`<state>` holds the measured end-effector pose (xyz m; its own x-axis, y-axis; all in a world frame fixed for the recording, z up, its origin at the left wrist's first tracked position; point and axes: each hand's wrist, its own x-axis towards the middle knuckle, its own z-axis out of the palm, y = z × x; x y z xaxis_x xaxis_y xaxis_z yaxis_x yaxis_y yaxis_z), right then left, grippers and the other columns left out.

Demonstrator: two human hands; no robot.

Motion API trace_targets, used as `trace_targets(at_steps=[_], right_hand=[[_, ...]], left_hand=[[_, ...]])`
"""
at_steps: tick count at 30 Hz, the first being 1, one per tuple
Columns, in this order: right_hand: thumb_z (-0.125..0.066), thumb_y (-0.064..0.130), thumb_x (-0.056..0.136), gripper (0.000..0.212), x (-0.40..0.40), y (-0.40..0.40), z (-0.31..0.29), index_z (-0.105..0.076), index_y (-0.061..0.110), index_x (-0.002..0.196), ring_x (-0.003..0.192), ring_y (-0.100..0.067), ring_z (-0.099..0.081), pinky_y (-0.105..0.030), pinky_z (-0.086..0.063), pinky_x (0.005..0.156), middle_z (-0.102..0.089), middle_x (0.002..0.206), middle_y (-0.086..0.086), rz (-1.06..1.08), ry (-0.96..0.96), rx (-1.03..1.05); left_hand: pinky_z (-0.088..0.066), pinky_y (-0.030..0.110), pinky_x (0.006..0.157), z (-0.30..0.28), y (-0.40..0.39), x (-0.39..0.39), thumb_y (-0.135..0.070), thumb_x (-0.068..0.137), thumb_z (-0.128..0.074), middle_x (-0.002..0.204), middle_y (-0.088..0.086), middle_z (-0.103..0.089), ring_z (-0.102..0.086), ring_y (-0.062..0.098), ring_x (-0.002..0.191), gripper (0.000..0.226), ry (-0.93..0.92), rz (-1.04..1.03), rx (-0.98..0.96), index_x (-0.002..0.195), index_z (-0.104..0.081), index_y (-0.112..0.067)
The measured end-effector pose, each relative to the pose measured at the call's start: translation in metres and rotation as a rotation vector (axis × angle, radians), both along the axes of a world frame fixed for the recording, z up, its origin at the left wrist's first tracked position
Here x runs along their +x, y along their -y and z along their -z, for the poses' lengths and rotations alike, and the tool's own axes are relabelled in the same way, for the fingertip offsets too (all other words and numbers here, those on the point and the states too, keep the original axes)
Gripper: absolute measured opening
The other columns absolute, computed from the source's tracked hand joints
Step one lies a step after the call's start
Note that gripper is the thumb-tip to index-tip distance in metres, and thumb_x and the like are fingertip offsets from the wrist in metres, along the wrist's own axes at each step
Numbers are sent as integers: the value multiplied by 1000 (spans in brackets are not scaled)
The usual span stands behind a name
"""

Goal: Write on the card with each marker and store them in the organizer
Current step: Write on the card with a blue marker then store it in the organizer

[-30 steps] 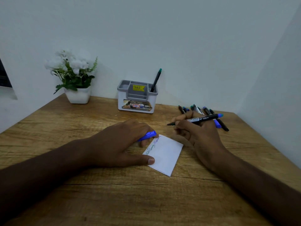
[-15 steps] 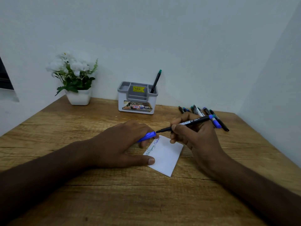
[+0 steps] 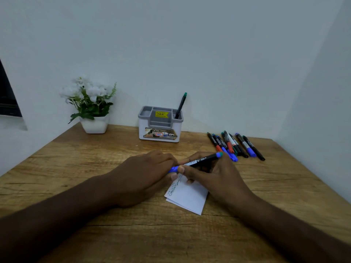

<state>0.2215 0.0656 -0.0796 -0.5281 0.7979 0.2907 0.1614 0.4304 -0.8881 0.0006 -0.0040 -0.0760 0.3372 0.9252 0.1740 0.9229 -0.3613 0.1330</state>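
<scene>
Flower pot: standing far to the left of the grip, at the back of the wooden desk, against the wall, holding white flowers and green leaves.

Left forearm: reaching in from the lower left corner, lying low over the desk and angling toward the centre.

Left hand: resting palm down, knuckles up, fingers curled inward and closing on the blue cap, whose end is showing between the two hands.

Organizer: sitting well beyond the grip near the wall, grey on top and white on the sides, with a yellow price sticker on it.

Stored marker: standing tilted in the organizer's right compartment, green end up.

Card: lying flat on the desk just under and in front of the grip, one line of handwriting running along its left edge; both hands are overlapping its far end.

Marker: being held above the card's far edge, black barrel sloping up to the right, blue-green end pointing away; its writing end is meeting the blue cap.

Right hand: pinching the marker's barrel, thumb on the near side, fingers wrapped behind, wrist bent inward.

Right forearm: coming in from the lower right corner.

Loose markers: lying in a row to the right of and beyond the grip, caps red, blue, green and black.
</scene>
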Motion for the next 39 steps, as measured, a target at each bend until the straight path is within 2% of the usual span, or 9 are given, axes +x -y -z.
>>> trace_targets(at_steps=[6, 9, 12, 16, 22, 28, 31, 36, 39], right_hand=[[-86, 30, 87, 17, -6, -1, 2, -83, 19, 99, 81, -18, -80, -35, -65, 79, -84, 89, -3, -42, -2, -87], [-87, 38, 81, 24, 0, -4, -7, -82, 24, 99, 82, -5, -78, -19, -60, 74, -84, 91, 3, -95, 99, -90], [-92, 30, 82, 29, 16, -11, -17, -78, 24, 106, 99, -6, -77, -30, -63, 94, -82, 104, 6, -174, 306, 25], [-79, 41, 95, 24, 30, -14, -23, -79, 38, 118, 119, -5, -66, -36, -56, 98, -68, 124, 19, -365, 578, 424], [-79, 37, 94, 34, 33, -14, -26, -74, 39, 128, 132, 1, -56, -27, -48, 108, -58, 135, 21, -453, 591, 488], [-71, 34, 97, 39, 31, -13, -21, -67, 38, 136, 136, 4, -52, -20, -43, 110, -58, 140, 23, -458, 507, 548], [-69, 38, 99, 31, 28, -12, -14, -71, 37, 129, 135, 7, -53, -16, -43, 109, -60, 138, 24, -439, 464, 549], [-69, 40, 99, 31, 26, -17, -7, -71, 41, 130, 133, 8, -53, -18, -44, 109, -60, 137, 25, -443, 454, 553], [-68, 42, 99, 33, 26, -20, -4, -70, 40, 132, 134, 9, -50, -11, -40, 107, -58, 139, 26, -431, 458, 560]], left_hand=[[-53, 35, 89, 1, 4, 1, -61, 104, -12, 126, -21, -53, -47, 0, 112, 51, -7, -31, 4, 132, -49, -39], [-53, 36, 88, 1, 3, -2, -60, 106, -15, 123, -21, -54, -48, 0, 110, 48, 21, -23, 3, 131, -50, -40], [-52, 37, 90, 4, 2, -8, -58, 107, -19, 119, -22, -57, -51, -1, 109, 43, 114, -25, -14, 130, -51, -43], [-52, 32, 96, 7, 0, -9, -45, 113, -27, 118, -23, -69, -63, 0, 113, 32, 408, -6, 37, 125, -57, -43], [-52, 25, 86, -13, -9, -17, -31, 113, -32, 106, -17, -79, -69, -3, 108, 20, 846, -214, 184, 114, -46, -17], [-50, 27, 77, -61, -66, -41, -40, 109, -50, 97, -17, -71, -63, 2, 89, 30, 775, -425, 582, 103, -77, -29], [-49, 24, 73, -77, -100, -52, -42, 101, -64, 90, -12, -70, -59, 2, 77, 27, 792, -548, 574, 111, -81, -23], [-56, 30, 97, -69, -136, -70, -28, 94, -77, 93, 7, -79, -68, 13, 83, 27, 708, -695, 533, 112, -80, -9], [-51, 21, 88, -63, -145, -72, -24, 91, -80, 99, 12, -80, -74, 18, 90, 28, 673, -735, 530, 112, -80, -4]])
